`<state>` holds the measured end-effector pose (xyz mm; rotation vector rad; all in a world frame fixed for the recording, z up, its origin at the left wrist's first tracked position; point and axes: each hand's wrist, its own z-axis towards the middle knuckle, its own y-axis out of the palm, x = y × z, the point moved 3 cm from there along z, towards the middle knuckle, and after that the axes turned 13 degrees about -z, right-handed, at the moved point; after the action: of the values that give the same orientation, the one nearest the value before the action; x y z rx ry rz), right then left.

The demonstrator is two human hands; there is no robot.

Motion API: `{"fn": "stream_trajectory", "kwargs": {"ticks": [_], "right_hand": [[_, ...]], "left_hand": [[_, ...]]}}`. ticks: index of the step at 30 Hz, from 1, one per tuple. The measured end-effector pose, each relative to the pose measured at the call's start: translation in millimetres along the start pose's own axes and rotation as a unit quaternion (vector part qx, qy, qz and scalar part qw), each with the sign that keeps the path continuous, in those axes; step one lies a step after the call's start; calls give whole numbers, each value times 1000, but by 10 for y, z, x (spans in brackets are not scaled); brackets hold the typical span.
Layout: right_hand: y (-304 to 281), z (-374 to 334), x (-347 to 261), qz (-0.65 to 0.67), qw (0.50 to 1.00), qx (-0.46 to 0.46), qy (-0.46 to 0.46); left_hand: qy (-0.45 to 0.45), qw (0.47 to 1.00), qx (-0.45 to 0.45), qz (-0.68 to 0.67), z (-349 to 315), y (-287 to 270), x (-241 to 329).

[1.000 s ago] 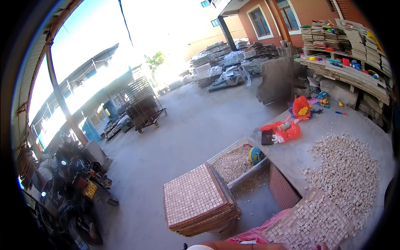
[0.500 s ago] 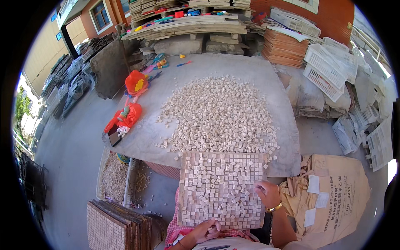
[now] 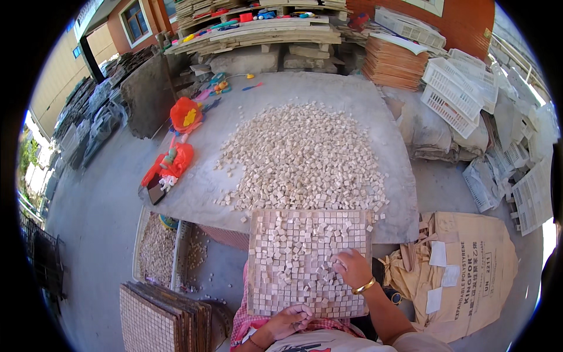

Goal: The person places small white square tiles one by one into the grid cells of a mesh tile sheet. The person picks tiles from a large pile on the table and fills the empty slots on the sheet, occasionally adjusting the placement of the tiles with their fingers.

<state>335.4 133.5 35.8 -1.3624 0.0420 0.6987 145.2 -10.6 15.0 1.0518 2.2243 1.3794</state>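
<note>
A square gridded tray (image 3: 252, 276) slants from the table's near edge down over my lap. Many of its cells hold small pale stone cubes, and loose stone cubes (image 3: 291, 249) lie scattered on top. My right hand (image 3: 353, 268), with a gold bracelet at the wrist, is over the tray's right part, its fingers bent together among the loose cubes. What the fingertips hold, if anything, is hidden. At the tray's lower edge rests my left hand (image 3: 291, 320), fingers curled in; I cannot make out what is inside them.
Beyond the tray, a large heap of cubes (image 3: 302, 155) covers the grey table (image 3: 393, 176). Red bags (image 3: 185, 114) and toys lie on its left side. A white crate of cubes (image 3: 141, 246) and stacked gridded boards (image 3: 149, 320) stand at left, a brown sack (image 3: 469, 276) at right.
My right hand has moved left from the tray's right edge onto the loose cubes. My left hand stays at the lower edge. The whole view has shifted slightly.
</note>
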Motion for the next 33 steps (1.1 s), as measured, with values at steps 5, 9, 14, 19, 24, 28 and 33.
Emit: {"fn": "stream_trajectory", "kwargs": {"ticks": [5,9,14,19,24,28,33], "right_hand": [[3,-9,166,7,999,-24,47],[35,-55,135,-29,998,-39,47],[34,-89,88,-21,999,-6,49],[-175,-216,-369,147,975,-163,-45],[-194,-209,-459,225,950,-215,-32],[-133,31,40,76,996,-38,35],[-40,191,265,34,999,26,21]], "left_hand": [[-36,996,-66,-38,-11,-97,17],[-35,996,-68,-38,20,-131,-8],[-27,998,-58,-16,19,-129,-4],[4,999,42,-8,6,17,10],[-14,999,26,28,55,14,-15],[-29,998,-63,7,10,-81,-12],[-25,999,-46,-4,2,-43,-43]]}}
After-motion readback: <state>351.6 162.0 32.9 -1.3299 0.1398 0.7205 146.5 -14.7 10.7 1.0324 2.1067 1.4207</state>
